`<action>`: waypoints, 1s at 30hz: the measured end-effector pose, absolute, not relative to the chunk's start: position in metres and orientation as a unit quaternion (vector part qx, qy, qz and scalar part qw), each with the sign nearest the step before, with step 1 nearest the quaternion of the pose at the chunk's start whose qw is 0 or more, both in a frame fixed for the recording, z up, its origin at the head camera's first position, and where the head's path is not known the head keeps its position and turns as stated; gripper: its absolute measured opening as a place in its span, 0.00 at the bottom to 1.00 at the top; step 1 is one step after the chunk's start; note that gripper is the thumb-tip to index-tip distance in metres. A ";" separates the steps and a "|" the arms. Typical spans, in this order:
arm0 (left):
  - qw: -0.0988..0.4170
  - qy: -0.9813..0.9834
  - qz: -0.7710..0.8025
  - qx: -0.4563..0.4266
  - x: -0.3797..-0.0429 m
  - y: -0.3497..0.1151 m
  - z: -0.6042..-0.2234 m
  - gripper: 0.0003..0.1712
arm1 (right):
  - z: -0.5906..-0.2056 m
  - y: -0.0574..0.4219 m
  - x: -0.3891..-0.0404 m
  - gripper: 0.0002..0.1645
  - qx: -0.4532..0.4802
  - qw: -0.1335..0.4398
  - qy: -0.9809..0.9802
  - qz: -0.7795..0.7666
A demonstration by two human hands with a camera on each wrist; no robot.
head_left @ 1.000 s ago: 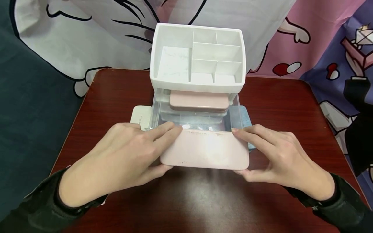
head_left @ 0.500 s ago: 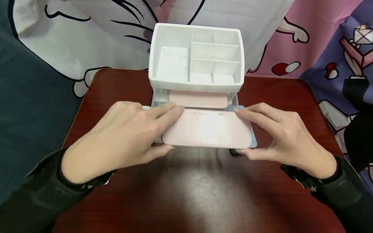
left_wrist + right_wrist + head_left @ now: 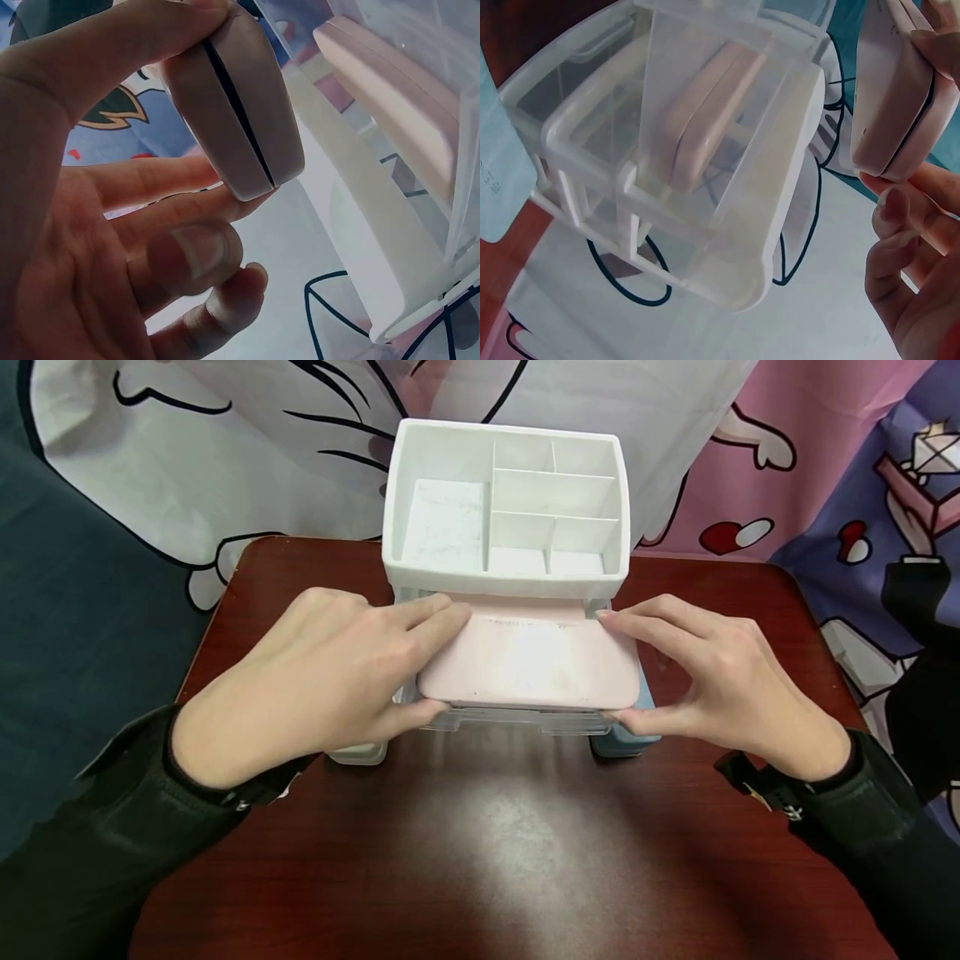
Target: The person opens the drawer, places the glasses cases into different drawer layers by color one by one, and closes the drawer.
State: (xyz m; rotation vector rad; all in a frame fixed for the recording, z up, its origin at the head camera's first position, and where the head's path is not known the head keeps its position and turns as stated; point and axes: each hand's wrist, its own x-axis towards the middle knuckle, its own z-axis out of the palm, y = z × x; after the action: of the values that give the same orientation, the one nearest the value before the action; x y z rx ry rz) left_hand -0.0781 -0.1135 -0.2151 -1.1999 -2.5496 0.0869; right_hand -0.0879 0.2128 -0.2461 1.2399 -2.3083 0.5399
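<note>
A pale pink glasses case (image 3: 528, 664) spans the gap between my two hands. My left hand (image 3: 345, 652) grips its left end, fingers along the far edge and thumb at the near edge. At the opposite end, my right hand (image 3: 712, 660) pinches it the same way. A dark seam runs along the case's end in the left wrist view. Overlapped by it in the head view is a pulled-out clear drawer (image 3: 495, 720) of a white desktop organizer (image 3: 506, 578). Inside that drawer lies a second pink case (image 3: 705, 120), mostly hidden from the head camera.
The organizer's top tray has several compartments. A whitish flat item (image 3: 360, 754) shows below my left wrist, and a blue one (image 3: 624, 743) by my right thumb. All stand on a dark red table (image 3: 480, 860), backed by a printed curtain (image 3: 225, 468).
Both hands have carried the pink glasses case away from the body, toward the organizer. It now covers more of the drawer and the second case, while the drawer's front edge shows below it.
</note>
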 end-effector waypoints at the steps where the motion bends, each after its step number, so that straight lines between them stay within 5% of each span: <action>1: 0.163 -0.891 0.029 -0.423 -0.079 -0.113 -0.216 0.32 | -0.247 0.214 -0.089 0.39 0.450 0.229 -0.841 0.193; 30: 0.042 -0.914 0.035 -0.402 -0.097 -0.101 -0.225 0.25 | -0.256 0.202 -0.104 0.41 0.395 0.110 -0.908 0.091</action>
State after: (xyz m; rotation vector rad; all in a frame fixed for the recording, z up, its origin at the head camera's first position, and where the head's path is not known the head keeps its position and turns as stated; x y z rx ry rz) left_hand -0.0972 -0.1005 -0.2251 -1.2311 -2.7964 0.1078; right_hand -0.1037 0.2022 -0.2560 1.1596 -2.6667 0.2682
